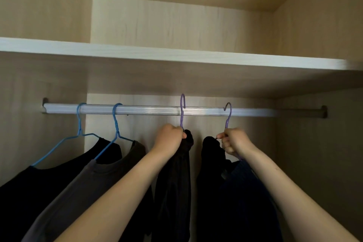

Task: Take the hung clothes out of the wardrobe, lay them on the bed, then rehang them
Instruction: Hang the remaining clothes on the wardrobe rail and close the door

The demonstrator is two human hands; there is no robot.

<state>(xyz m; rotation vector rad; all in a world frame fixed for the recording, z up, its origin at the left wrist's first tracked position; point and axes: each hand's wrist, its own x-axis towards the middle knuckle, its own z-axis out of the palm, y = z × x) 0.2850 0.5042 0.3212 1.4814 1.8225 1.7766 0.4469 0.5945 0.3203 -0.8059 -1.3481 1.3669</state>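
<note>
- A silver rail (pixel 157 110) spans a light wood wardrobe (pixel 176 23), just beneath a pale shelf (pixel 176 55).
- Below the rail, the left hand (pixel 170 138) is clenched around the neck of a purple hanger (pixel 182 110) whose hook rises above the rail; a black garment (pixel 174 192) hangs from it.
- The right hand (pixel 234 141) pinches a second purple hanger (pixel 228 114), hooked on the rail, bearing dark clothes (pixel 235 202).
- Left along the rail, two blue hangers (pixel 79 122) carry a black shirt (pixel 29 192) and a grey-brown shirt (pixel 82 192).

Under the shelf (pixel 176 55), a rail (pixel 149 109). On the rail, four hangers (pixel 79 122) in a row from nine o'clock toward three. Below them, clothes (pixel 172 192), at six o'clock.
</note>
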